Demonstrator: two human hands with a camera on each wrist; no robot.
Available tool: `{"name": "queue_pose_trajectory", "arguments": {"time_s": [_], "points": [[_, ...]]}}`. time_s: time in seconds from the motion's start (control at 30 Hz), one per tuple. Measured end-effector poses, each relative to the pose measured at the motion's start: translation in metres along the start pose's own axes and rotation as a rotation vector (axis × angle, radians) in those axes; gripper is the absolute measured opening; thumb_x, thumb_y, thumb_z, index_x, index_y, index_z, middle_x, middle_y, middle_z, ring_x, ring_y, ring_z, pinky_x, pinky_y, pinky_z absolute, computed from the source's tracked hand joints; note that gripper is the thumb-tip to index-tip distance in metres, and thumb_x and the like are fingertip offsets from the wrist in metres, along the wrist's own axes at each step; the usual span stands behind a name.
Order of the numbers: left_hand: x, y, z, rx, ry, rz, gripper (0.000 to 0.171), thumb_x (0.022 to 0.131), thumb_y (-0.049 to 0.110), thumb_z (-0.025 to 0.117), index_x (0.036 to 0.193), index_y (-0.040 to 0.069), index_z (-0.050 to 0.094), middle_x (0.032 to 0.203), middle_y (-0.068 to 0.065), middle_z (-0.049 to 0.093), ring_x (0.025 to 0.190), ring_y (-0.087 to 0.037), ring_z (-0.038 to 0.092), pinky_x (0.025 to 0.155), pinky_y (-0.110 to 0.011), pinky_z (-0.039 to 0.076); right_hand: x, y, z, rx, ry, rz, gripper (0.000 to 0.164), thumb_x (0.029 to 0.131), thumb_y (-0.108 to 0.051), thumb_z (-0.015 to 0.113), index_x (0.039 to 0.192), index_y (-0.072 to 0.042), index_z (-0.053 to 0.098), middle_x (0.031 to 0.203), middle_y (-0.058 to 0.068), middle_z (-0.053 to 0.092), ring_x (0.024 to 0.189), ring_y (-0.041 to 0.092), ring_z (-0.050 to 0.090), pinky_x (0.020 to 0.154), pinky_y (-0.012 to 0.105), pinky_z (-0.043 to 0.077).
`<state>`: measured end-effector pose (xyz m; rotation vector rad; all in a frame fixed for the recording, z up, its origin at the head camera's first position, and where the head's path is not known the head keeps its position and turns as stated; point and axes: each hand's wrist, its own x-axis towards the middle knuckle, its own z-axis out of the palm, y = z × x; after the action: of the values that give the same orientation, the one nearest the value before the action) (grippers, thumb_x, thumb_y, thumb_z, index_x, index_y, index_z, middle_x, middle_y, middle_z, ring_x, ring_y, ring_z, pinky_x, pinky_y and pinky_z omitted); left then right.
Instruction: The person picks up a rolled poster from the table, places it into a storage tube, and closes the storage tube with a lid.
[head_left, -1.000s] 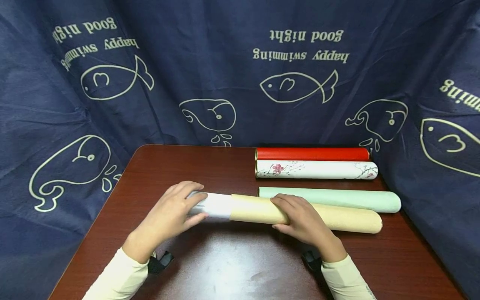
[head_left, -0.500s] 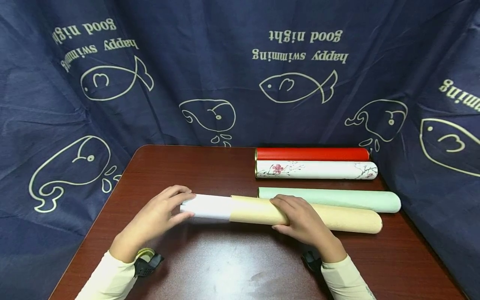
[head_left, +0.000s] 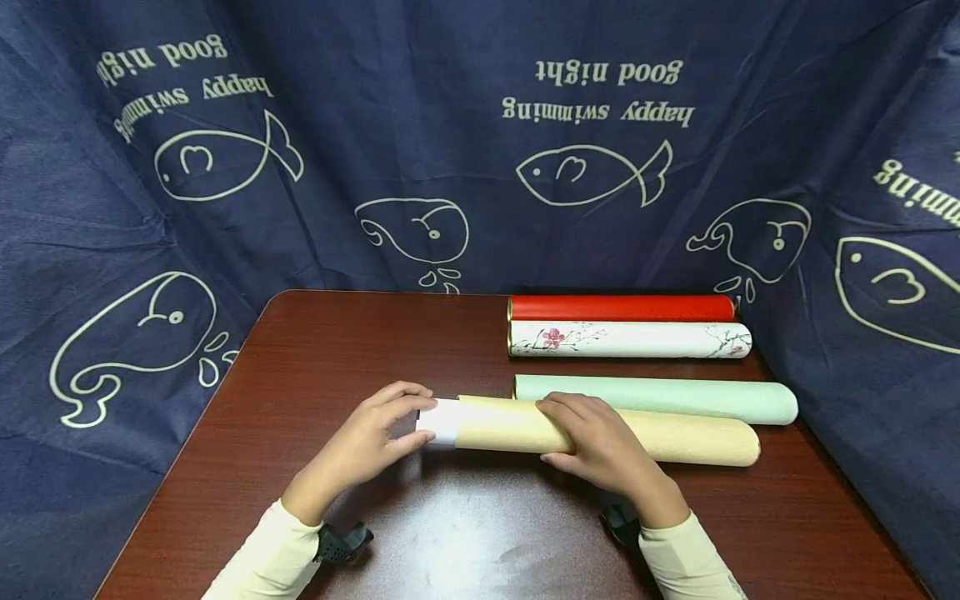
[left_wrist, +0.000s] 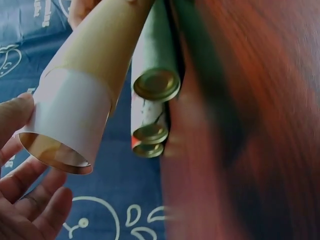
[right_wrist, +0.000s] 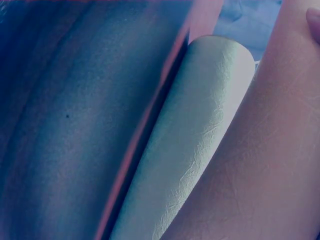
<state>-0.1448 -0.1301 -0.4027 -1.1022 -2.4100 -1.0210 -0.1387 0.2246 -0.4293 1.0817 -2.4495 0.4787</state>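
A pale yellow tube (head_left: pixel 502 423) lies slightly slanted on the table, and the right hand (head_left: pixel 596 437) grips it from above around its middle. From its left end sticks a short length of a hollow white roll (head_left: pixel 438 421). The left hand (head_left: pixel 378 433) holds that white end, fingers on the far side and thumb on the near side. In the left wrist view the white roll (left_wrist: pixel 72 110) shows a round open mouth with a brownish inside, and the thumb (left_wrist: pixel 17 112) touches its wall. How far the roll reaches inside the tube is hidden.
A mint green tube (head_left: pixel 697 398) lies just behind the yellow one. Farther back lie a white tube with pink blossoms (head_left: pixel 637 340) and a red tube (head_left: pixel 622 308). Golden end caps (left_wrist: pixel 157 85) face left. A dark blue curtain (head_left: pixel 330 167) hangs beyond the brown table (head_left: pixel 360 333).
The left hand first drew back left, then came right again. Less of the white roll now shows outside the yellow tube. The right hand keeps its grip in place.
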Motion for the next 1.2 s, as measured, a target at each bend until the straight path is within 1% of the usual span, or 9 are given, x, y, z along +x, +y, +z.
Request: {"name": "queue_pose_trajectory", "arguments": {"time_s": [0.13,0.3,0.47,0.63,0.77,0.93,1.0,1.07,1.2], "points": [[0.003,0.004,0.011,-0.078,0.028,-0.010,0.037,0.080,0.008,0.084,0.114,0.007,0.070,0.117,-0.004,0.064,0.107,-0.020,0.063,0.088,-0.039,0.054,0.000,0.000,0.000,0.001,0.002,-0.003,0.071,0.068,-0.037,0.087,0.127,-0.008,0.061,0.122,0.010,0.063,0.112,0.029,0.060,0.095,0.047,0.048],[0.006,0.009,0.020,-0.180,0.047,-0.035,0.036,0.082,0.004,0.081,0.115,0.006,0.070,0.117,-0.004,0.063,0.105,-0.020,0.064,0.083,-0.038,0.057,0.000,-0.001,-0.001,-0.004,0.009,-0.001,0.072,0.068,-0.038,0.088,0.127,-0.007,0.061,0.122,0.011,0.063,0.112,0.030,0.060,0.095,0.047,0.048],[0.007,0.011,0.026,-0.237,0.046,-0.032,0.029,0.085,0.003,0.077,0.114,0.006,0.070,0.115,-0.004,0.065,0.105,-0.021,0.064,0.083,-0.037,0.057,0.001,-0.001,-0.001,-0.006,0.011,0.004,0.072,0.067,-0.037,0.088,0.127,-0.007,0.061,0.121,0.011,0.064,0.112,0.030,0.061,0.094,0.048,0.049],[0.008,0.012,0.031,-0.287,0.048,-0.037,0.025,0.089,0.003,0.073,0.113,0.004,0.070,0.114,-0.007,0.067,0.104,-0.022,0.065,0.084,-0.039,0.056,0.001,-0.002,-0.001,-0.001,0.019,0.000,0.073,0.066,-0.036,0.089,0.126,-0.006,0.061,0.121,0.011,0.064,0.111,0.030,0.061,0.094,0.048,0.049],[0.009,0.016,0.033,-0.334,0.031,-0.073,0.023,0.090,0.002,0.071,0.113,0.001,0.070,0.117,-0.009,0.066,0.106,-0.022,0.064,0.086,-0.039,0.056,0.002,-0.001,-0.002,0.002,0.027,0.001,0.073,0.065,-0.036,0.089,0.126,-0.007,0.062,0.121,0.010,0.064,0.111,0.030,0.061,0.093,0.048,0.049],[0.008,0.017,0.037,-0.420,0.014,-0.125,0.020,0.091,0.001,0.069,0.111,0.000,0.070,0.121,-0.013,0.064,0.109,-0.025,0.063,0.089,-0.039,0.055,0.002,0.000,-0.001,0.004,0.032,0.000,0.072,0.065,-0.035,0.090,0.125,-0.007,0.062,0.121,0.009,0.064,0.110,0.029,0.061,0.093,0.047,0.049],[0.007,0.015,0.036,-0.423,0.014,-0.123,0.020,0.092,0.001,0.069,0.112,0.000,0.070,0.122,-0.014,0.064,0.110,-0.026,0.063,0.088,-0.040,0.055,0.002,0.000,-0.001,0.002,0.032,0.002,0.072,0.065,-0.034,0.090,0.125,-0.007,0.062,0.121,0.010,0.063,0.110,0.029,0.061,0.093,0.047,0.049],[0.004,0.014,0.032,-0.394,0.014,-0.110,0.021,0.092,0.002,0.069,0.113,0.001,0.070,0.123,-0.013,0.064,0.111,-0.026,0.063,0.088,-0.042,0.055,0.001,0.000,-0.002,0.002,0.030,0.009,0.072,0.065,-0.033,0.090,0.125,-0.007,0.062,0.121,0.010,0.063,0.111,0.029,0.061,0.093,0.048,0.049],[-0.007,0.009,0.013,-0.257,0.014,-0.084,0.025,0.091,0.004,0.071,0.116,0.006,0.069,0.121,-0.006,0.065,0.111,-0.021,0.063,0.085,-0.043,0.056,0.001,0.000,-0.004,0.007,0.029,0.029,0.071,0.065,-0.032,0.090,0.125,-0.008,0.062,0.123,0.009,0.063,0.113,0.029,0.060,0.094,0.048,0.048]]}}
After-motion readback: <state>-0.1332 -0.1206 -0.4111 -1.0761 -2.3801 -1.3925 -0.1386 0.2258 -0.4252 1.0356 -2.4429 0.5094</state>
